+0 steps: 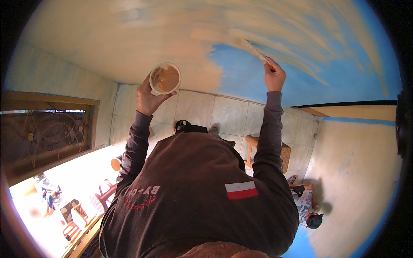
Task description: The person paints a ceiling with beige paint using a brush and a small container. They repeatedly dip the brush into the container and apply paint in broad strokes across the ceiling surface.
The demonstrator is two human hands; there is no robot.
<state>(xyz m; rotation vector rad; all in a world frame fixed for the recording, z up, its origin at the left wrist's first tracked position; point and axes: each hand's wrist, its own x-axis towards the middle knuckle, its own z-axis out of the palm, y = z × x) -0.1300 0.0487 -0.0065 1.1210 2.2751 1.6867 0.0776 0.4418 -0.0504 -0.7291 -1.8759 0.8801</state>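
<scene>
My left hand (147, 98) is raised and grips a small white cup (165, 78) of tan paint. My right hand (274, 78) holds a paintbrush (252, 48) whose bristles press against the wall. The wall (129, 38) is mostly covered in streaky tan paint, with a bare blue patch (245, 75) just below the brush. Both arms are in dark brown sleeves. My brown top with a red and white patch fills the lower middle of the view.
Below me lies a pale tiled floor (195, 112) with a wooden stool (285, 155) near my right arm. Another person (307, 204) crouches at the lower right by a tan side wall. A grilled window (43, 137) and a bright doorway are at the left.
</scene>
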